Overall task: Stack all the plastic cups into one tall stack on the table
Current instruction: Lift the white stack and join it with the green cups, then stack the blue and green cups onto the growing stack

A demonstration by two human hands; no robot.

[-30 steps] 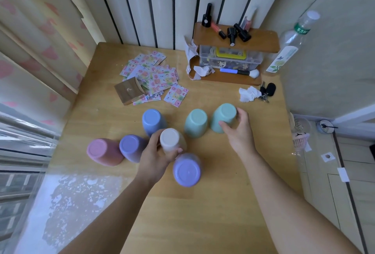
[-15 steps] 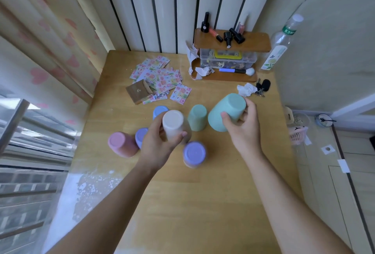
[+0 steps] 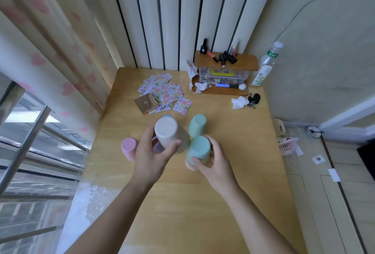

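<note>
Looking down through the head camera, you are gripping a beige cup (image 3: 168, 132) in your left hand (image 3: 151, 159), bottom up and raised off the tabletop (image 3: 233, 172). Your right hand (image 3: 213, 162) is wrapping around a teal cup (image 3: 197, 149), lowering it over something peach-coloured (image 3: 190, 167) of which only a sliver is showing. Behind the beige cup, a blue cup (image 3: 166, 115) is peeking out as a thin rim, and a lilac patch (image 3: 157, 147) between your left fingers is too hidden to identify. Clearly countable are two teal cups, the second teal cup (image 3: 197, 125) standing upside down just beyond your right hand, one beige and one pink cup (image 3: 129, 148) near the tabletop's left edge. Open wood is lying in front of your forearms and to the right; scattered cards (image 3: 164, 93) are crowding the far side.
</note>
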